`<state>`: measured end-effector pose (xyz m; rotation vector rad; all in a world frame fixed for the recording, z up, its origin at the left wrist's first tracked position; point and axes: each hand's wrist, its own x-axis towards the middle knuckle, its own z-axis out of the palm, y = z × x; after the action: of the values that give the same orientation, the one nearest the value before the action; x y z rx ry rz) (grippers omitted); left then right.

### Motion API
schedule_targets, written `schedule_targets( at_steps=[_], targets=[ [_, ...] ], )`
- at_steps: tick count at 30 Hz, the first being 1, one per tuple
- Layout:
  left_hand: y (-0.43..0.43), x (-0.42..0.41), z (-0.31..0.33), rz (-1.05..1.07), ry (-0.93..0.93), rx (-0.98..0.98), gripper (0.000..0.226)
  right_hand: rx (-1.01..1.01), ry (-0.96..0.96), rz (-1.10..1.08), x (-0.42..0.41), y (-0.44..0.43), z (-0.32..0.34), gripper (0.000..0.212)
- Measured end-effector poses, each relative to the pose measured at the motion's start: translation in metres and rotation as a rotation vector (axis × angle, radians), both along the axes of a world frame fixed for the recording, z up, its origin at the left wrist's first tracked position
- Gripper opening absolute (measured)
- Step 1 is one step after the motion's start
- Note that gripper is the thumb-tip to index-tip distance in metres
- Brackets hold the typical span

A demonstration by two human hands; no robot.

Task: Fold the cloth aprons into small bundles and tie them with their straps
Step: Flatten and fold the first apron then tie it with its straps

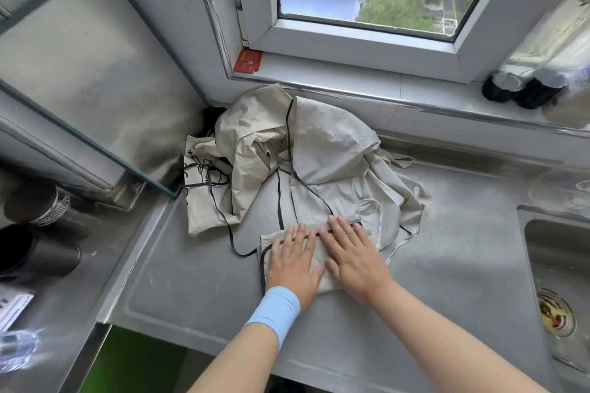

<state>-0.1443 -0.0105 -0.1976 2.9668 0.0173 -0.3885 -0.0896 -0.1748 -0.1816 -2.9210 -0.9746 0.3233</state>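
Observation:
A small folded beige apron bundle with black trim lies on the steel counter. My left hand, a light blue wristband on its wrist, presses flat on the bundle's left part. My right hand presses flat on its right part, fingers straight. A beige strap loops beside the bundle on the right. A black strap trails off to the left. Behind, a heap of crumpled beige aprons with black edging lies against the window ledge.
A sink with a drain sits at the right. Dark cylindrical containers stand at the left by a glass-edged panel. On the window sill lie a red card and dark bottles. A green patch shows below the counter's front edge.

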Motion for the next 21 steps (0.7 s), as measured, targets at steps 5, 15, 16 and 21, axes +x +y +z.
schedule_targets(
  at_steps=[5, 15, 16, 21],
  targets=[
    [0.027, -0.014, -0.006, -0.011, -0.02, 0.036, 0.066, -0.058, 0.058, -0.147, 0.001, -0.023, -0.015, 0.069],
    [0.042, -0.012, -0.001, -0.176, -0.054, 0.063, 0.065, -0.032, -0.01, 0.136, -0.016, -0.008, 0.005, 0.075],
    [0.039, -0.013, 0.004, -0.203, -0.066, 0.056, 0.057, -0.039, 0.035, 0.147, -0.02, -0.009, 0.006, 0.075],
    [0.037, -0.023, 0.016, -0.141, -0.209, -0.019, 0.013, -0.035, 0.173, 0.137, -0.033, -0.024, 0.012, 0.072]
  ],
)
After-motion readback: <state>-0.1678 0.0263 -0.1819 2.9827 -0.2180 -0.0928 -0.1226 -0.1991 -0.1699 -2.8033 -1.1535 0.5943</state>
